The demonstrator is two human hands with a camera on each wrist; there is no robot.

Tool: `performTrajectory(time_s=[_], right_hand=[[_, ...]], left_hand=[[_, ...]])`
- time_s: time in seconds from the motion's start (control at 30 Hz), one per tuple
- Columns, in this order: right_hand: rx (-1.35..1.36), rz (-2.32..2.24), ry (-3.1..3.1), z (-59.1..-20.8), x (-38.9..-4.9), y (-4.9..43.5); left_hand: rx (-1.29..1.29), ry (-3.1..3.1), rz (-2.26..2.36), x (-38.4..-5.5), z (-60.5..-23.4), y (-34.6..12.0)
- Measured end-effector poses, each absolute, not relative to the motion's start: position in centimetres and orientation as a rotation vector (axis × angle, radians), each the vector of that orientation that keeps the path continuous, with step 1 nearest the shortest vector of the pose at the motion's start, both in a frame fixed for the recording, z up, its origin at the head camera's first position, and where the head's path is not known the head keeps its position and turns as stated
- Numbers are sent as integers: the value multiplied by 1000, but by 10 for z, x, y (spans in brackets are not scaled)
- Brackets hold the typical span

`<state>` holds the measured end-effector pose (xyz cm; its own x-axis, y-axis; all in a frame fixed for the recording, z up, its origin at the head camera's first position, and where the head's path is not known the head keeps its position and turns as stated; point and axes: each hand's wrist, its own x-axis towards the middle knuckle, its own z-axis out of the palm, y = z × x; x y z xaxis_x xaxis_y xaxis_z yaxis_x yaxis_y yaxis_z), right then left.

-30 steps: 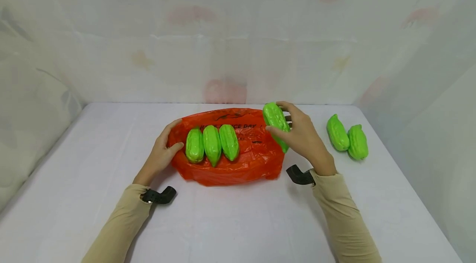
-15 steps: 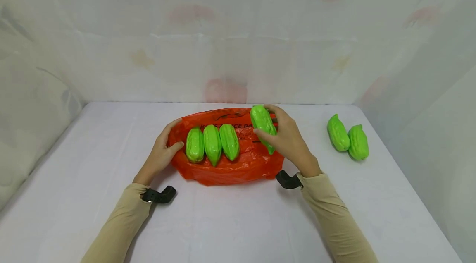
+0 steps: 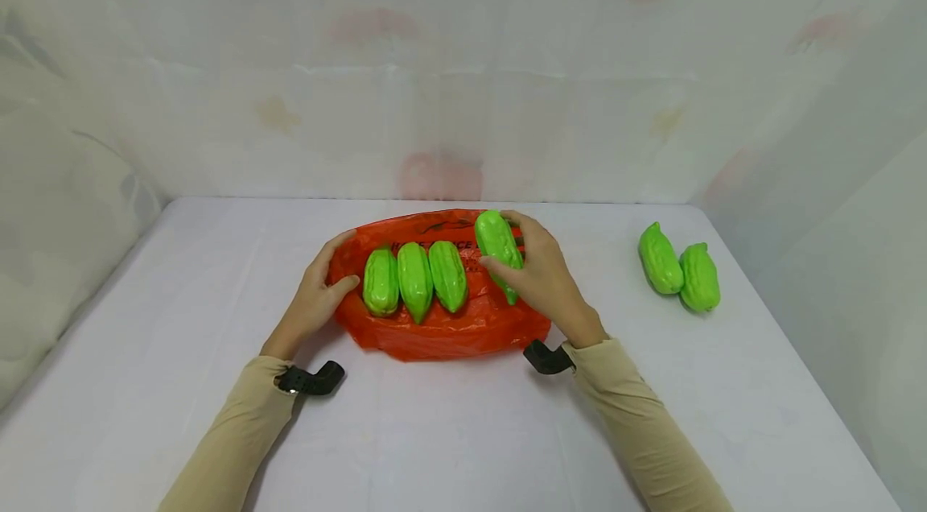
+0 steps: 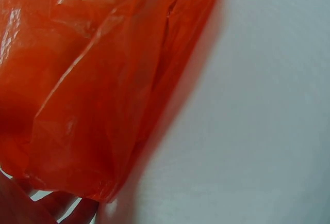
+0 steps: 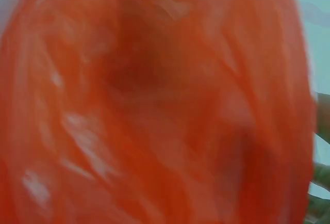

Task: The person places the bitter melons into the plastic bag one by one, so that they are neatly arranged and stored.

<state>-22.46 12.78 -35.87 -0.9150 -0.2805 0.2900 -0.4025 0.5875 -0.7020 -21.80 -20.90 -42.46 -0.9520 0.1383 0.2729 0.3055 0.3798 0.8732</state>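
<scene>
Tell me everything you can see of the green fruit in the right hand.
The green fruit is bright, glossy, elongated and ridged, perhaps plastic, with a rounded far end and a narrower near end. The right hand grips it, thumb across its front. It slants over the right part of the red plastic bag; whether it touches the bag is unclear.

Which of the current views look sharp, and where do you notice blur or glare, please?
Head: fairly sharp, with small glints on the green pieces and soft shadows beside the sleeves; left wrist: bright streaks on the red bag, its right edge soft; right wrist: bag heavily blurred, pale glare lower left.
</scene>
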Motion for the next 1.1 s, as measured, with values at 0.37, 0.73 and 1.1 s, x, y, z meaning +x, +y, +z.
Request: performTrajectory(time_s=[0.37, 0.73, 1.1], right_hand=[[558, 1213, -2764, -367, -227, 115], [493, 1254, -2891, -370, -232, 106], [461, 1221, -2943, -379, -236, 100]], left_hand=[[-398, -2476, -1601, -218, -426, -210], [-385, -2506, -1596, -218, -425, -211], [-392, -2499, -1595, -219, -425, -209]])
